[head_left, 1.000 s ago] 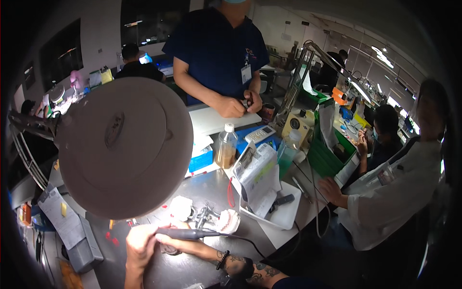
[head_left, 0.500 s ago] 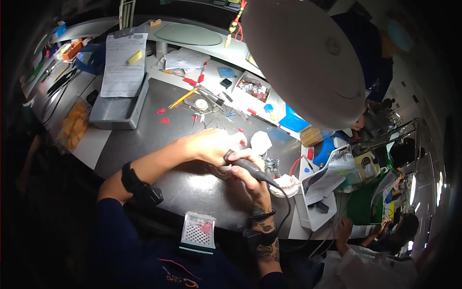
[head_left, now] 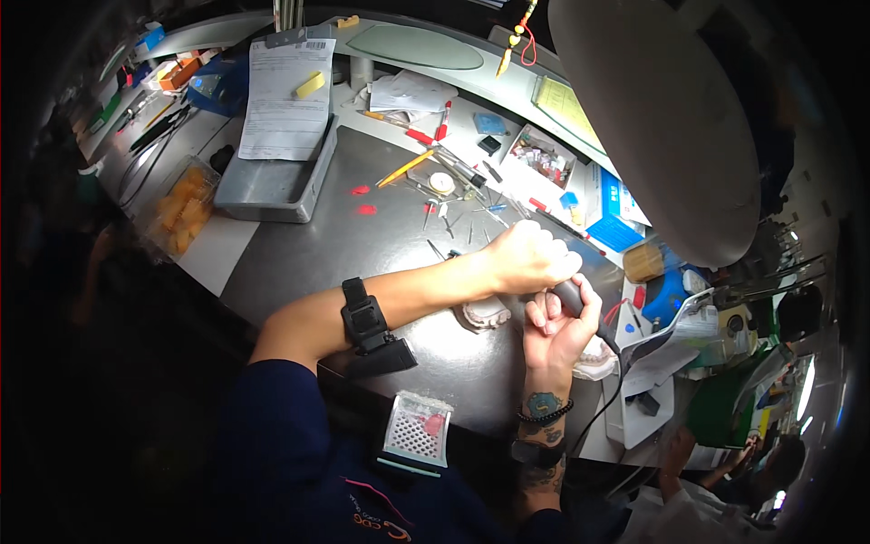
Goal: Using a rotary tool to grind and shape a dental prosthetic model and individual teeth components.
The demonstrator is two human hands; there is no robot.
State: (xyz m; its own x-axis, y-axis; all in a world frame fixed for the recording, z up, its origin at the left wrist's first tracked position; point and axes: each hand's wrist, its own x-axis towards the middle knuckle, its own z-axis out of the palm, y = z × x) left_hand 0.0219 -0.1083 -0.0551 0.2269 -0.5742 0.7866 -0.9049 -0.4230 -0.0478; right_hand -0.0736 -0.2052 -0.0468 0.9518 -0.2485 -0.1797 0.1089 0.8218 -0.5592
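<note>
My right hand (head_left: 564, 326) is wrapped round a dark rotary handpiece (head_left: 569, 296), and its cord runs down past my wrist. The front end of the handpiece disappears into my left hand (head_left: 533, 257), which is closed in a fist against it. What the left fingers pinch at that end is hidden. Below my left wrist, a dental cast (head_left: 485, 315) with a row of teeth lies on the dark bench top (head_left: 299, 258). Another dental cast (head_left: 595, 361) sits just right of my right wrist, partly covered by it.
Several small burs and tools lie beyond my hands, near a yellow pencil (head_left: 405, 169) and a box of small parts (head_left: 541, 156). A grey tray (head_left: 272, 210) with a paper sheet stands far left. A large lamp head (head_left: 666, 127) hangs at upper right. A perforated tray (head_left: 417, 437) juts out before me.
The view has shifted, so the bench appears farther right. My hands have lifted away from the near cast, which now shows more fully. My left hand has curled into a fist at the handpiece's end.
</note>
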